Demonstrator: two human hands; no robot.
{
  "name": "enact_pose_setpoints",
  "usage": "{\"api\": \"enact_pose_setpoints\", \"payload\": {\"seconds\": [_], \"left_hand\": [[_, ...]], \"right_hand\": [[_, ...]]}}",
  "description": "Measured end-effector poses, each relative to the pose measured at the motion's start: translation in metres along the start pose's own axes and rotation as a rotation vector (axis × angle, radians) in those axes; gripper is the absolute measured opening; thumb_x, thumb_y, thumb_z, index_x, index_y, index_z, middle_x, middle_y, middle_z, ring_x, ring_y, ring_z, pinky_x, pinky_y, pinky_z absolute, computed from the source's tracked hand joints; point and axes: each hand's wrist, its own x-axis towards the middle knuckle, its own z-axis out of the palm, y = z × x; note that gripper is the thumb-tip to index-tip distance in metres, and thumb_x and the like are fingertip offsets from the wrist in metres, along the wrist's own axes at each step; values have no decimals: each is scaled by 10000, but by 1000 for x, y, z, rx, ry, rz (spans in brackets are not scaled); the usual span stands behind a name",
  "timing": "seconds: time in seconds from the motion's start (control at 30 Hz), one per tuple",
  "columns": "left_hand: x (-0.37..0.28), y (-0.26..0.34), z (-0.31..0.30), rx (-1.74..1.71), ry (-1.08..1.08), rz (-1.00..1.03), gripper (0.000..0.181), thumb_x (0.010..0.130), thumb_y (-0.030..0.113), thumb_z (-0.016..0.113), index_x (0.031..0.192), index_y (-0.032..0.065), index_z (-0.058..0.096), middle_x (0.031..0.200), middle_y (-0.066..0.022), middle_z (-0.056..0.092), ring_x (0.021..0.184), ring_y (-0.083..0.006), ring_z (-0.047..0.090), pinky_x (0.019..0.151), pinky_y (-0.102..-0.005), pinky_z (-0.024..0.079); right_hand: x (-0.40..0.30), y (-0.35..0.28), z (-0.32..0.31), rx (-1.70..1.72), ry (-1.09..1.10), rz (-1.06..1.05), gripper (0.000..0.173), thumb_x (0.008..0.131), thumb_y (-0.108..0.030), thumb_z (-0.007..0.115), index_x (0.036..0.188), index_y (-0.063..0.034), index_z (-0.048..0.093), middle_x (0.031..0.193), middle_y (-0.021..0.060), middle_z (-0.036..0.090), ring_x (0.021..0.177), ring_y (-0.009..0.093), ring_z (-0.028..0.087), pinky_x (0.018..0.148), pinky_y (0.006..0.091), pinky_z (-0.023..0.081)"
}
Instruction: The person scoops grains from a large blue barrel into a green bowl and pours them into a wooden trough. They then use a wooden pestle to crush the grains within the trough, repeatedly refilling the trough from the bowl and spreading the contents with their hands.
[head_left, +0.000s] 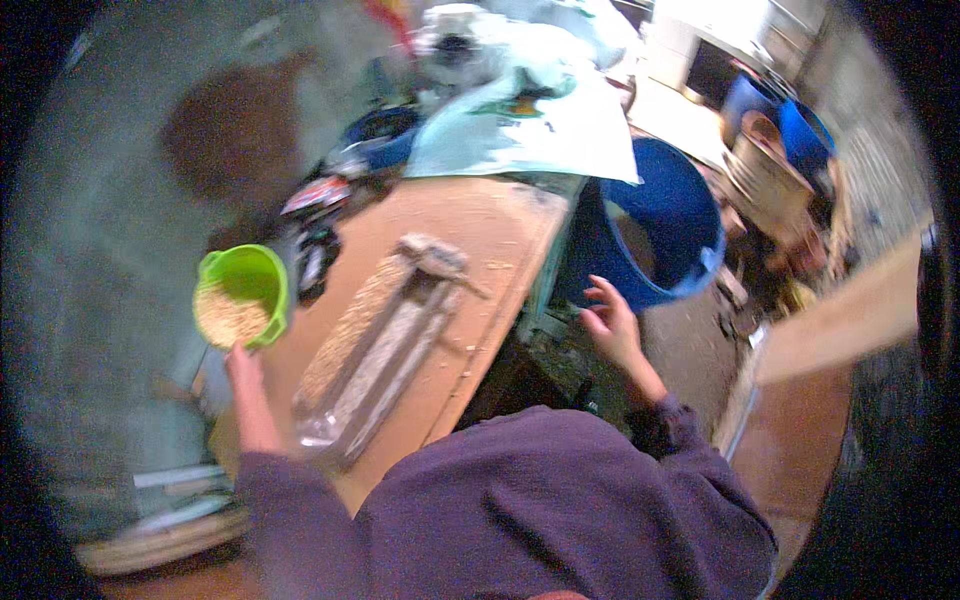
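Note:
My left hand (247, 375) grips the rim of a small green plastic bowl (276, 289), which is tilted and partly filled with pale grain-like bits (232, 315). Beside it on a wooden table lies a long wooden trough (375, 375) with pale material along its length. A lumpy whitish object (435, 256) rests across the trough's far end, with a thin stick-like part pointing right. My right hand (611, 322) is raised off the table's right side, fingers apart and slightly curled, holding nothing. The picture is blurred, so fine detail is hidden.
A large blue plastic barrel (667, 217) stands beyond my right hand. White sacks (525, 135) cover the table's far end. Dark items (315, 255) lie along its left edge. Wooden boards (840, 322) lean at the right, with more blue containers (806, 135) behind.

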Motion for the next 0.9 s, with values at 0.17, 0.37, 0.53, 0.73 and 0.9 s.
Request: {"api": "enact_pose_setpoints", "payload": {"seconds": [0.17,0.37,0.53,0.73,0.9], "left_hand": [[-60,126,66,-532,-63,74,231,820,117,522,1015,-5,501,968,-98,558,859,-203,542,719,-313,474],[-278,271,242,-444,-500,59,277,810,96,532,1070,19,478,1017,-103,556,939,-211,540,824,-352,440],[-380,230,413,-250,-1021,31,207,790,92,534,979,5,543,947,-83,600,808,-180,583,735,-300,470],[-474,234,535,-303,-1292,-312,244,844,184,527,1045,48,501,937,-43,583,799,-108,546,623,-223,438],[-464,228,607,-105,-1489,-493,339,841,220,564,1138,144,418,1038,-27,516,805,-110,534,669,-253,458]], "right_hand": [[10,-7,-28,221,-150,62,684,731,-194,681,1297,-84,313,1109,134,526,832,200,599,686,312,495],[24,14,-115,832,-402,501,892,780,-219,648,1384,-140,-4,1365,151,246,1084,224,462,794,349,467],[16,133,-203,859,-137,429,894,749,-232,665,1360,-144,20,1352,159,242,1121,254,434,878,364,408],[-28,235,-294,1160,82,765,715,724,-76,617,1312,-126,213,1210,130,442,1068,269,476,870,395,426],[2,256,-338,952,258,862,857,648,-35,635,1338,-110,132,1189,140,434,1051,277,477,866,376,434]]}}
